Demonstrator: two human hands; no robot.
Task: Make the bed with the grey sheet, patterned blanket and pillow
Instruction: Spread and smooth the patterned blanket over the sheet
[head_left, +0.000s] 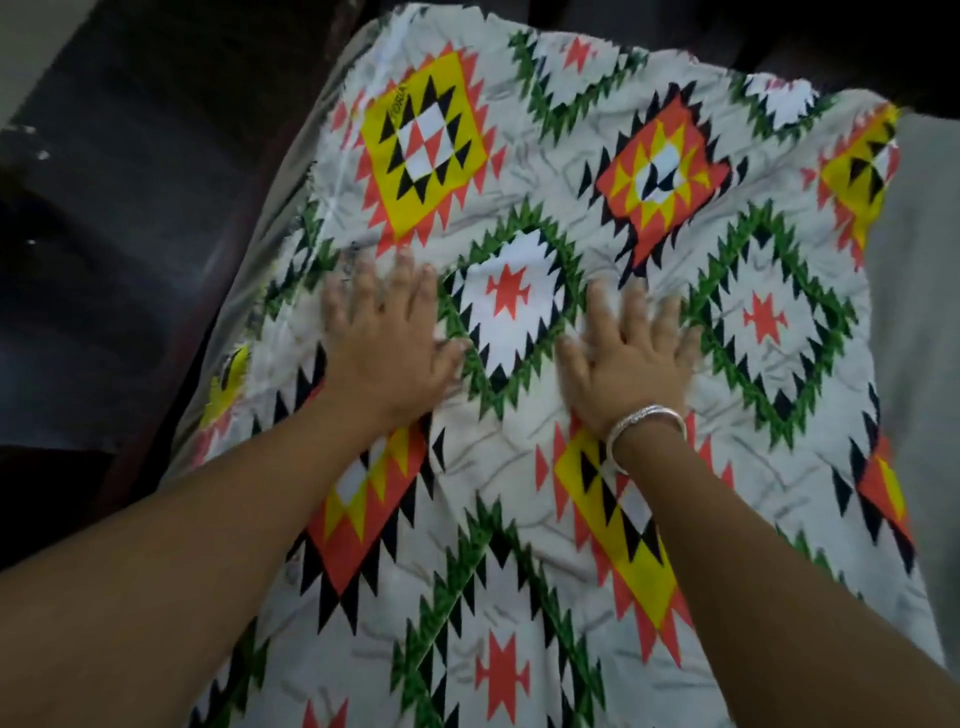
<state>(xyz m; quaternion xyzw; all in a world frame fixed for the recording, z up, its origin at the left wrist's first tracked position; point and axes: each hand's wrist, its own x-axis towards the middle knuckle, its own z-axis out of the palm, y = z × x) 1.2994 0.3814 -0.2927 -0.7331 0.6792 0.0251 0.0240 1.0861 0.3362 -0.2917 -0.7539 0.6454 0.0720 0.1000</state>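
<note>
The patterned blanket (571, 218) lies spread over the bed, with grey sheet (919, 260) showing along its right edge. Both hands rest flat on it, fingers straight and spread, gripping nothing: the left hand (387, 338) near the blanket's left edge, the right hand (631, 358) beside it toward the middle.

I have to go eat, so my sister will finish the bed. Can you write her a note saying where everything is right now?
Left hand: open, pressed flat on the blanket, fingers spread.
Right hand: open, flat on the blanket beside it.
Sheet: under the blanket, showing along both sides.
Done: sheet and blanket are spread out.
Left: smooth the blanket's creases, then place the pillow, which is not in view.
</note>
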